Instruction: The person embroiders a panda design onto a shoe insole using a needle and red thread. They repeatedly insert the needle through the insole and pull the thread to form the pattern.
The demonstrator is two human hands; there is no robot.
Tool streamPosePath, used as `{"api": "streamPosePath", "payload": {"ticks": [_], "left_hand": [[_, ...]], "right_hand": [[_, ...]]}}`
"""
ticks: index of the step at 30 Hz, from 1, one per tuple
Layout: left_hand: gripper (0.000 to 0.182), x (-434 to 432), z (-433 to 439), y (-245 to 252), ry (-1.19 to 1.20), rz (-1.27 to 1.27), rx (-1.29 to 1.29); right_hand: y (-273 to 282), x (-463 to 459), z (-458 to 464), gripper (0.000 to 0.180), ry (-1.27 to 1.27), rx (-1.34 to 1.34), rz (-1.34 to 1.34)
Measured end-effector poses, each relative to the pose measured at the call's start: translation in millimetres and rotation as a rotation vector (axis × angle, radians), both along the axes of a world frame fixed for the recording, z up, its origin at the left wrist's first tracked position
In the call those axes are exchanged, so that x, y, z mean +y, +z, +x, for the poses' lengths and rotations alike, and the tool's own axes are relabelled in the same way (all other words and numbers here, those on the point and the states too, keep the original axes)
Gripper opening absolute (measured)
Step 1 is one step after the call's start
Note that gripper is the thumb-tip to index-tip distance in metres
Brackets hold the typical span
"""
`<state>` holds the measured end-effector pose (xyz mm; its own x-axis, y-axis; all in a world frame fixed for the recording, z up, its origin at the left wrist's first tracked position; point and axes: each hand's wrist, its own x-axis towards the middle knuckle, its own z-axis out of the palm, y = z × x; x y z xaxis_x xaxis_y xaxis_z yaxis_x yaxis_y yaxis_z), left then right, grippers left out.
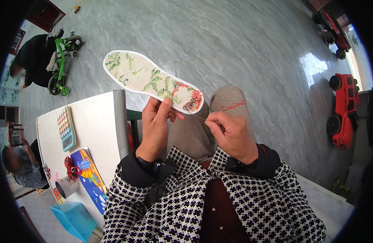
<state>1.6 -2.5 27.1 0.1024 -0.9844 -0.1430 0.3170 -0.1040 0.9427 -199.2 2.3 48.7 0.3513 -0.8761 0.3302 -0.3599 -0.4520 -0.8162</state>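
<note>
An embroidered insole (141,79) with a white rim is held over my lap, its toe and heel ends pointing to upper left and lower right. Green stitches run along it, with red and dark ones gathered at the lower-right end. My left hand (157,121) grips its lower edge, thumb on top. Beside that end, my right hand (230,132) pinches a fine strand between thumb and forefinger; whether it is a needle or only thread is too small to tell. Loose red thread (235,105) lies across my right knee.
A white table (92,121) at left bears a calculator (66,129), red thread (72,168), a picture booklet (89,179), a cup (66,187) and a blue container (74,220). Two people, a green child's bike (61,60) and red toy cars (345,111) are around.
</note>
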Motion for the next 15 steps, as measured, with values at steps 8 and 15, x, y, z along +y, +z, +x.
{"api": "streamPosePath", "payload": {"ticks": [8, 15], "left_hand": [[0.015, 0.8, -2.0, 1.2, -0.003, 0.006, 0.001], [0.015, 1.8, -4.3, 3.2, 0.003, -0.004, -0.024]], "right_hand": [[-2.5, -3.2, 5.9, 0.007, -0.018, -0.042, -0.048], [-1.2, -3.4, 4.3, 0.008, -0.014, -0.01, -0.029]]}}
